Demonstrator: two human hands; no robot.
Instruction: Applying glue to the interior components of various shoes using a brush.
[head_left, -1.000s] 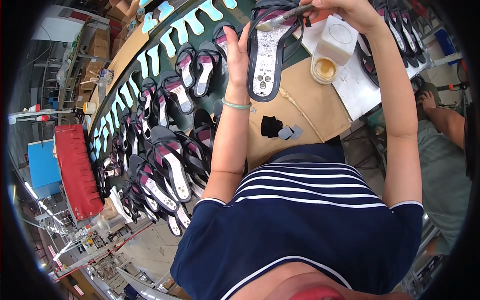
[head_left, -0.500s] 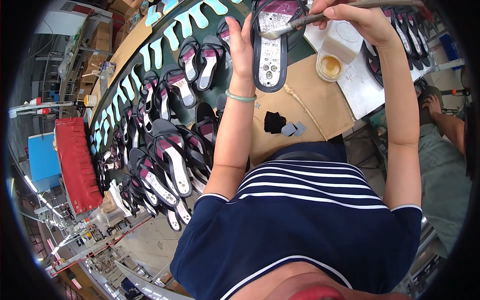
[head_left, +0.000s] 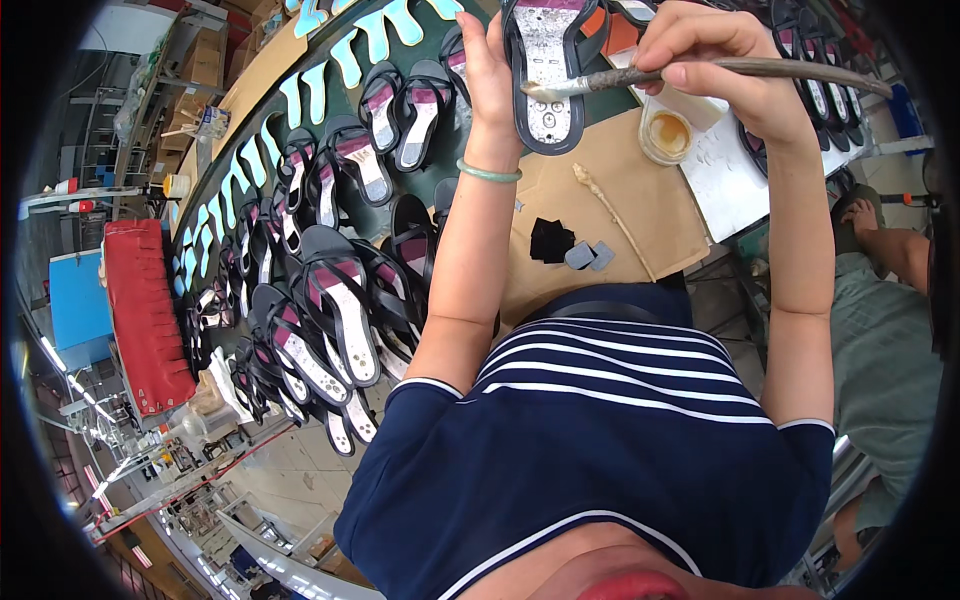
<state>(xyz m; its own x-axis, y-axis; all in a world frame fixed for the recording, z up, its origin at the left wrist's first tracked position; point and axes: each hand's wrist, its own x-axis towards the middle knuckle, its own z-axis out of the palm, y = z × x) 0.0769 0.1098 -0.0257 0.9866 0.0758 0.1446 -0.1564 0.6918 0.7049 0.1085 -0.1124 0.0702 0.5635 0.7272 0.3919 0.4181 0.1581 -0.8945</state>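
My left hand (head_left: pixel 490 85) holds up a black sandal (head_left: pixel 548 65) at the top middle, gripping it from its left side with the thumb raised. The sandal's footbed is white and speckled, with small round marks at the heel end. Pinched in my right hand (head_left: pixel 710 65) is a long-handled brush (head_left: pixel 650 77), its pale bristles touching the footbed near the heel. An open jar of amber liquid (head_left: pixel 666 134) stands below my right hand, with a second stick-like brush (head_left: pixel 612 215) lying on brown cardboard (head_left: pixel 640 165).
Many black sandals (head_left: pixel 340 305) crowd the table at left, with pale blue-edged insoles (head_left: pixel 312 92) along its far edge. Black and grey pads (head_left: pixel 560 245) lie on the cardboard. More sandals (head_left: pixel 825 85) sit at upper right, near another person's hand (head_left: pixel 858 214).
The sandal has shifted slightly upward and right. The brush has moved along its footbed toward the heel end, and my right hand has come a little lower.
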